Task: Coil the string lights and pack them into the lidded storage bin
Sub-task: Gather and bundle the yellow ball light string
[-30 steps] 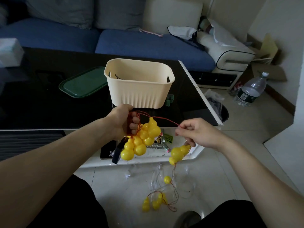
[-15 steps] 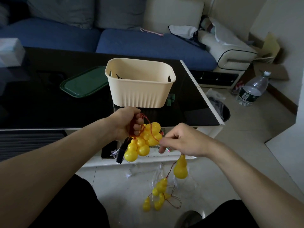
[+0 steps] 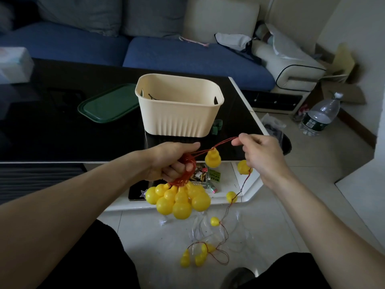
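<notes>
Red wire (image 3: 216,146) runs taut between the two hands. The left hand (image 3: 173,161) curls its fingers round a bundle of red loops, and a cluster of yellow gourd-shaped bulbs (image 3: 179,200) hangs below it. The right hand (image 3: 260,155) pinches the wire between thumb and fingertips, just right of a single gourd bulb (image 3: 213,157) that dangles from the stretched length. From the right hand the rest of the string lights (image 3: 227,207) trails down to the tiled floor (image 3: 291,205), where more bulbs lie loose. Beyond the hands, the cream storage bin (image 3: 179,117) stands upright and open on the black table (image 3: 62,126), with its green lid (image 3: 108,105) lying flat just to the left, touching its wall.
</notes>
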Available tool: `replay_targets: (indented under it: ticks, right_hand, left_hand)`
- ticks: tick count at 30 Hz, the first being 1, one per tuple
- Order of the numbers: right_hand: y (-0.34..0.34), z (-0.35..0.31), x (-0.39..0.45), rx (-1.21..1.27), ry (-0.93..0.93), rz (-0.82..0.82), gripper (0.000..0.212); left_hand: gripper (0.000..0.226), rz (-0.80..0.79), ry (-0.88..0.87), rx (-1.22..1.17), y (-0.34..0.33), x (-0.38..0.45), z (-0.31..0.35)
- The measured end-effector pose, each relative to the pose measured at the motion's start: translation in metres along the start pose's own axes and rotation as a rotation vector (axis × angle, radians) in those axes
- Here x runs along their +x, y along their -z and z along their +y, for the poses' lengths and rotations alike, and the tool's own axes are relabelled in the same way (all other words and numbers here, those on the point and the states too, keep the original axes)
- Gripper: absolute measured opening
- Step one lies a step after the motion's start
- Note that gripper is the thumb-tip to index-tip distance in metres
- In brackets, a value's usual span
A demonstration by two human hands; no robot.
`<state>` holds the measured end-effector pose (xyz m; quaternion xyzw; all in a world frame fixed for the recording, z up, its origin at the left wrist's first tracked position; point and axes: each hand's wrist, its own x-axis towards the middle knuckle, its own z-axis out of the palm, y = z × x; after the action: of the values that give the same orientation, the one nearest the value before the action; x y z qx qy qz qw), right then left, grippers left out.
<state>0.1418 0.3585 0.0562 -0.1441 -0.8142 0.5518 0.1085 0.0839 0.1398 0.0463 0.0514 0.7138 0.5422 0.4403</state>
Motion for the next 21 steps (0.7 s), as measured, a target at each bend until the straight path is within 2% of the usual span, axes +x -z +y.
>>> replay_targets:
  ticks: [6,12,17,21]
  right_hand:
    - [0.000,-0.013,-0.012,-0.083,0.041,-0.220,0.029]
    - [-0.015,-0.015,-0.025,-0.436,0.112,-0.571,0.028]
    - [-0.031,-0.009,-0.024,-0.540,0.126,-0.607,0.030]
    - [-0.035,-0.013,-0.027,-0.575,0.167,-0.594,0.029]
  left_hand:
    - [0.049,0.127,-0.032,-0.253,-0.002,0.005,0.000]
    - [0.040,0.066,-0.099,-0.448,0.000,0.003,0.004]
    - [0.036,-0.070,-0.191,-0.614,-0.005,-0.003,0.008]
    - [0.032,-0.071,-0.344,-0.684,-0.015,-0.004,0.011]
